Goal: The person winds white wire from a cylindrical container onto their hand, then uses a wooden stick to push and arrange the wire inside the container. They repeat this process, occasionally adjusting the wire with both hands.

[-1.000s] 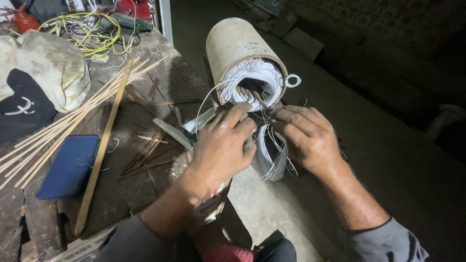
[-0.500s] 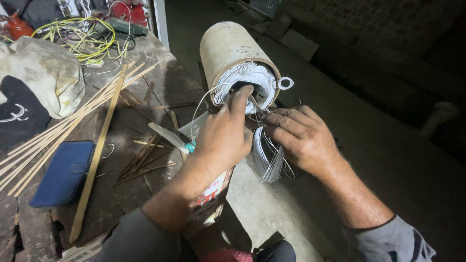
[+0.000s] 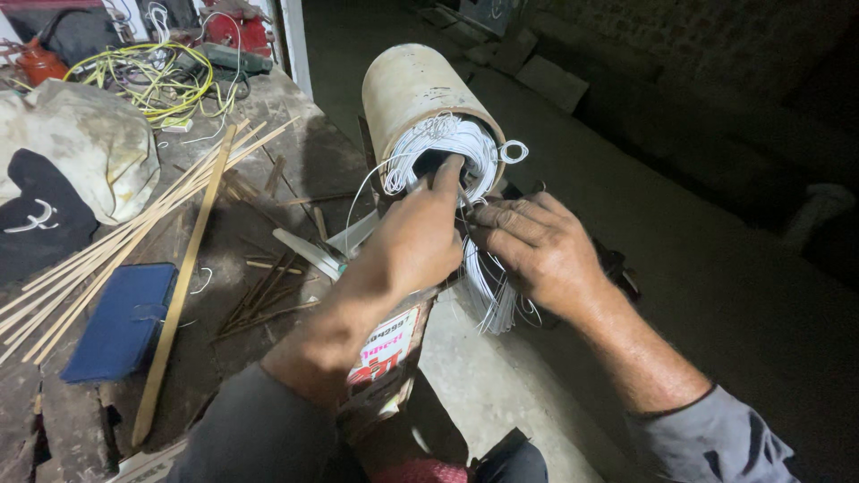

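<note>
Reaching into the beige tube point(image 3: 413, 89) at upper centre, the left hand point(image 3: 419, 240) pinched white wires point(image 3: 447, 143); the right hand point(image 3: 537, 250) had its grip closed on the hanging wire bundle point(image 3: 490, 300).

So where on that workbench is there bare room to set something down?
Bare wood shows between the long wooden slat and the scattered short sticks, and near the bench edge behind the cylinder. Crowded: the bamboo strips, blue case, cloth bag and yellow wires.
</note>
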Motion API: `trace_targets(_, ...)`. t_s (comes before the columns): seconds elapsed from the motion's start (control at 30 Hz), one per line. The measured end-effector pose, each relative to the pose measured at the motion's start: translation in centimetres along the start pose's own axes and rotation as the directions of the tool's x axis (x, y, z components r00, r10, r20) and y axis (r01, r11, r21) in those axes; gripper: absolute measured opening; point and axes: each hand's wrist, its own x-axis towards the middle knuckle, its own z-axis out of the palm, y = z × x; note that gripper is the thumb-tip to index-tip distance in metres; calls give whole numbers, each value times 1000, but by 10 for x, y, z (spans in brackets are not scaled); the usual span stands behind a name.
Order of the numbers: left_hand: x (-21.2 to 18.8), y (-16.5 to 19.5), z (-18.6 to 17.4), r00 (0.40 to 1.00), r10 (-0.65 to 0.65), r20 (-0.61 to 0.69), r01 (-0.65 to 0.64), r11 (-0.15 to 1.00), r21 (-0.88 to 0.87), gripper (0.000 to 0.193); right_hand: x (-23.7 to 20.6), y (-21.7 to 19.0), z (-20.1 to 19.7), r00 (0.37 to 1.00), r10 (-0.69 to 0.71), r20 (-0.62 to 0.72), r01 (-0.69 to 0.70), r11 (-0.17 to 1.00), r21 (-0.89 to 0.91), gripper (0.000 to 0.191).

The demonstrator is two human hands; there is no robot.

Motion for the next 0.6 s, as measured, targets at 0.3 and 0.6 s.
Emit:
trace_targets(0.3, 25, -9, 4, 977, -68, 201, 47, 994, 103, 59, -9, 5, 0, 1000, -5, 17, 4, 1000, 26, 37)
trace_targets(0.6, 26, -9, -1, 977, -26, 213, 11, 997, 73, 69, -4, 0, -7, 998, -49, 42, 54, 989, -141, 24)
